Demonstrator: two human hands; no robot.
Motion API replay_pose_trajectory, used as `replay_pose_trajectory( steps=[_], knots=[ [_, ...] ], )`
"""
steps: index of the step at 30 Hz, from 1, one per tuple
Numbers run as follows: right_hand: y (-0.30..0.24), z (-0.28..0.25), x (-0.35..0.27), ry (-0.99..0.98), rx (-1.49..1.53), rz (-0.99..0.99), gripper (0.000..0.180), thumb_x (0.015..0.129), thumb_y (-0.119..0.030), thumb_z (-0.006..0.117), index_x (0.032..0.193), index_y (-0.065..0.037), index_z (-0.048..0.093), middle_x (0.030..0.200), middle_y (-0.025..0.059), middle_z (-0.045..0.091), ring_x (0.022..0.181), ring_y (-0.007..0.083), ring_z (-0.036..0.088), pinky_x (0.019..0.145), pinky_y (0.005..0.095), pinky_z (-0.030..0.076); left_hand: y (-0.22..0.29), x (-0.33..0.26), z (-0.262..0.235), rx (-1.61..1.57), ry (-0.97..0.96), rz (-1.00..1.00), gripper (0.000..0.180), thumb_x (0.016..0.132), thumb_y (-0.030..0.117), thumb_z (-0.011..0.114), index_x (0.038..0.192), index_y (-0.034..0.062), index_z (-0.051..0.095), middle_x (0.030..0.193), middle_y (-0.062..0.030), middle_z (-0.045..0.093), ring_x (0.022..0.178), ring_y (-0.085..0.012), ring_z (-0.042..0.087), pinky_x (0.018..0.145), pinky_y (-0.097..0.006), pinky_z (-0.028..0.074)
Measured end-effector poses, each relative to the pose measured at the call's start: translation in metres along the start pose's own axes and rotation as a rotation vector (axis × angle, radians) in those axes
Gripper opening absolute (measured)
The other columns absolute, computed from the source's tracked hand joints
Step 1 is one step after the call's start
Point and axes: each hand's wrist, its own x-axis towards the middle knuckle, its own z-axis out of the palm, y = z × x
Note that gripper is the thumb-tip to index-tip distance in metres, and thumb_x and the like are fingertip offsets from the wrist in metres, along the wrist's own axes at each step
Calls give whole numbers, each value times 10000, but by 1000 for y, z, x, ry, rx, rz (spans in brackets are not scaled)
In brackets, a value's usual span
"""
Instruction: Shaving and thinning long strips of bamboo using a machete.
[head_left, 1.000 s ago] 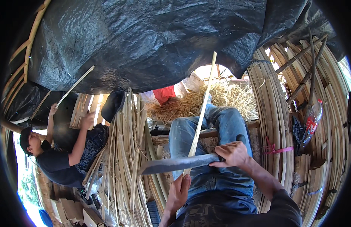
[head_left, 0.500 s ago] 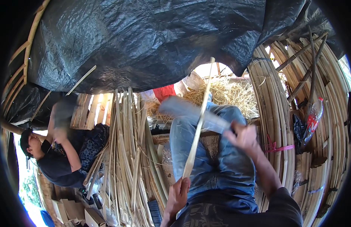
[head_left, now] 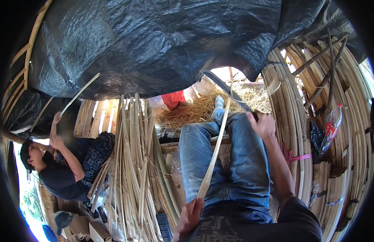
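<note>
My left hand is closed round the near end of a long pale bamboo strip, low by my waist. From there the strip slants up and away between my knees. In my right hand, fingers wrapped round its handle, is a machete. Its long dark blade points up and left and crosses the strip near the strip's far end. Whether blade and strip touch I cannot tell. A thin curled shaving shows just right of the blade.
Split bamboo strips lie in a heap at my left, beside a seated co-worker holding a thin strip. Tied bamboo bundles and a plastic bottle are at right. Shavings pile up ahead under a black tarp.
The machete has swung from low across my knees to farther out, its tip now up and left. My right hand has moved slightly away. The co-worker's hands have shifted too.
</note>
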Motion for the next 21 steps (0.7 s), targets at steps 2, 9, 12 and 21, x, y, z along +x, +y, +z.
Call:
replay_pose_trajectory(
  steps=[2, 9, 12, 21],
  knots=[
    [-13, 23, -15, 95, 96, -159, 417, 943, -460, 672, 790, -79, 746, 658, 181, 685, 613, 333, 706, 553, 431, 551, -15, 0, 3, -122, -35, -116, 387, 1077, 299, 463, 843, 5, 556, 650, -32, 478, 610, -130, 440, 586, -333, 386],
    [-22, 26, -29, 97, 185, -243, 430, 910, -481, 688, 859, -55, 721, 612, 173, 650, 566, 367, 672, 547, 454, 552, -35, 12, -7, -101, 7, -74, 374, 1073, 310, 482, 867, 13, 580, 668, 10, 466, 622, -87, 430, 575, -280, 357],
    [-28, 22, -43, 256, 163, -614, 546, 849, -605, 701, 758, -68, 664, 561, 73, 629, 465, 257, 651, 458, 410, 515, -25, 19, -7, -174, 11, -82, 383, 1077, 314, 477, 872, 9, 582, 669, 10, 470, 625, -84, 444, 577, -275, 365],
    [82, 16, 96, 295, 329, 285, 735, 981, -640, 469, 805, 27, 723, 625, 191, 647, 504, 351, 619, 548, 490, 511, -50, -32, -28, -97, 43, -197, 359, 1050, 290, 527, 850, 0, 595, 599, -36, 484, 554, -125, 464, 513, -324, 364]
  ],
)
